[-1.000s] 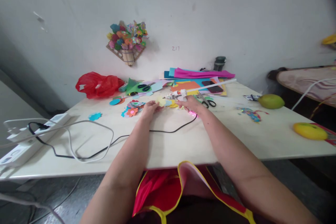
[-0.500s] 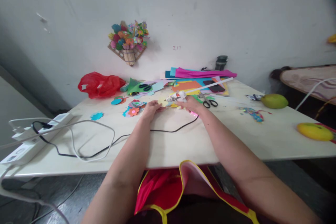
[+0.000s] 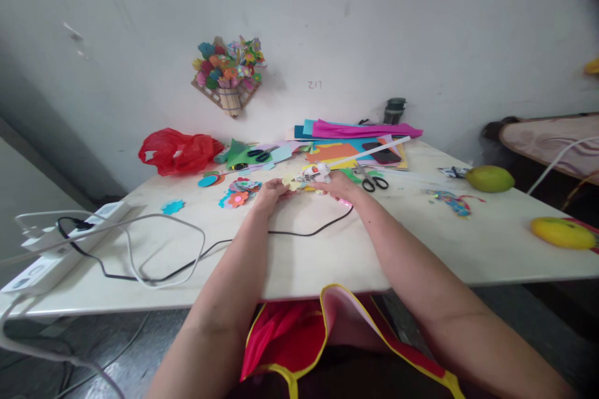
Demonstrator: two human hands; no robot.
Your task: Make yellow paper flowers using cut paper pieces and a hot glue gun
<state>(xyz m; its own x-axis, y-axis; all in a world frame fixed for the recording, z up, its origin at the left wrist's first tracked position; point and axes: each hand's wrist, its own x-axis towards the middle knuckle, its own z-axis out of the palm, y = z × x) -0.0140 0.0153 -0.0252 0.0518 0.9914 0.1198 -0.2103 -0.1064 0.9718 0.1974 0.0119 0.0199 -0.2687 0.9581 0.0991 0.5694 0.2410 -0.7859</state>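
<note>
My right hand is closed round a white glue gun, with a long white glue stick jutting from its back toward the upper right. The gun's nozzle points left, at a pale yellow paper piece. My left hand pinches that piece by its left side. Yellow scraps lie beneath the gun, partly hidden by my fingers. A black cord runs from under my right hand to the left. Just left of my left hand is a pile of paper flowers.
Scissors lie right of my right hand. Coloured sheets, a phone and a red plastic bag are at the back. A power strip with looping cables occupies the left; two mangoes sit at the right.
The glue gun has tilted or shifted very slightly left, its stick end moving a little left. Both hands stay in nearly the same place.
</note>
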